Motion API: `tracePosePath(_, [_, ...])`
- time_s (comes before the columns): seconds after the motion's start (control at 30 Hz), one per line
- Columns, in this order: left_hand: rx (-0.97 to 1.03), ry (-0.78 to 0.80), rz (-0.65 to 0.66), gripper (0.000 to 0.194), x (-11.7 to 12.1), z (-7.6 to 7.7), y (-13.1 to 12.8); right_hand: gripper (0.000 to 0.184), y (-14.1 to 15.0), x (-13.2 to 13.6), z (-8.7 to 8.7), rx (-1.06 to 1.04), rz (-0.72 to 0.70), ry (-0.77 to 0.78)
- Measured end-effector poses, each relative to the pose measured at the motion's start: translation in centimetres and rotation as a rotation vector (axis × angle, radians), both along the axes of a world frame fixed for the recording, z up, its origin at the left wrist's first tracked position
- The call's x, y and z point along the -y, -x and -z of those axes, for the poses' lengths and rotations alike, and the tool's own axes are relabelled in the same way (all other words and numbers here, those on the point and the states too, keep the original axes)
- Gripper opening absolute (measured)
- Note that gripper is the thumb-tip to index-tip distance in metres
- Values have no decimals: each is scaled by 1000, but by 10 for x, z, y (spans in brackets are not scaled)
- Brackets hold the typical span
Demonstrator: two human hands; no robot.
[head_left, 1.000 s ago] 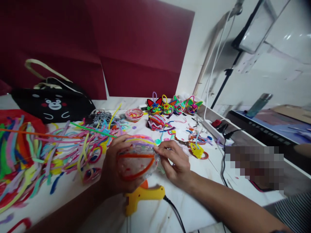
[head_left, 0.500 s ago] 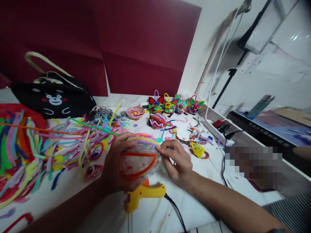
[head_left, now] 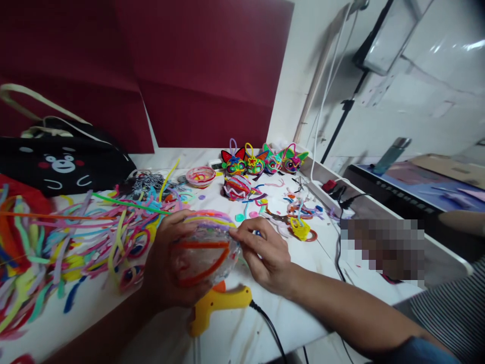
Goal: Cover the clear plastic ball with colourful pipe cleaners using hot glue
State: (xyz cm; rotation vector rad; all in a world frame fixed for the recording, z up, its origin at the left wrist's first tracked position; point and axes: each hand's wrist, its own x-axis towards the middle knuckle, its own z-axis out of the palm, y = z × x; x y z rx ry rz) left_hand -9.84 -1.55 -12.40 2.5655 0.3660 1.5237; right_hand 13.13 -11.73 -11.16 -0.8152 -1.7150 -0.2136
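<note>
My left hand (head_left: 164,268) cups a clear rounded shell (head_left: 206,255) banded with orange, purple and yellow pipe cleaners, held just above the white table (head_left: 113,308). My right hand (head_left: 265,255) is closed in a pinch on the purple pipe cleaner (head_left: 222,227) at the shell's upper right edge. A yellow glue gun (head_left: 217,303) lies on the table directly under both hands, its black cord running toward me.
Loose coloured pipe cleaners (head_left: 76,237) cover the table's left half. Several finished cat-face figures (head_left: 263,162) stand at the back, with a small bowl (head_left: 200,177) beside them. A black bear bag (head_left: 60,162) sits at back left. A power strip (head_left: 329,194) lies right.
The view has shifted slightly, so everything sits a little further left in the frame. My hands keep the same hold on the shell and pipe cleaner.
</note>
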Motion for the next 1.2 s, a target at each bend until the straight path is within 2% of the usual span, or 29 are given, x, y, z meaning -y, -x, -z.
tracePosePath(0.13, [-9,-26,0,78,-1,0,-1,47,-4,-1,-3,50,3,-35])
tracePosePath(0.27, [-24,-67,-6,78,0,2,-2,52,-7,-4,-5,120,12,-71])
tracePosePath(0.47, [-57,-100,-38,72,6,0,-2,46,-7,-3,-4,172,28,-47])
tracePosePath(0.63, [-62,-81,-18,74,7,-1,-3,46,-7,-2,-4,165,44,-33])
tracePosePath(0.77, [-15,-27,-54,69,10,2,-8,48,-9,-4,-7,207,29,-41])
tracePosePath(0.87, [3,14,-79,68,14,3,-10,54,-11,-6,-9,259,44,-47])
tracePosePath(1.0, [4,-30,-72,67,16,3,-12,64,-12,-5,-10,311,48,-18])
tracePosePath(1.1, [16,-48,-74,66,15,4,-12,62,-12,-4,-11,315,38,11])
tracePosePath(1.2, [-10,-32,-67,73,12,5,-9,58,-12,-3,-13,311,47,42])
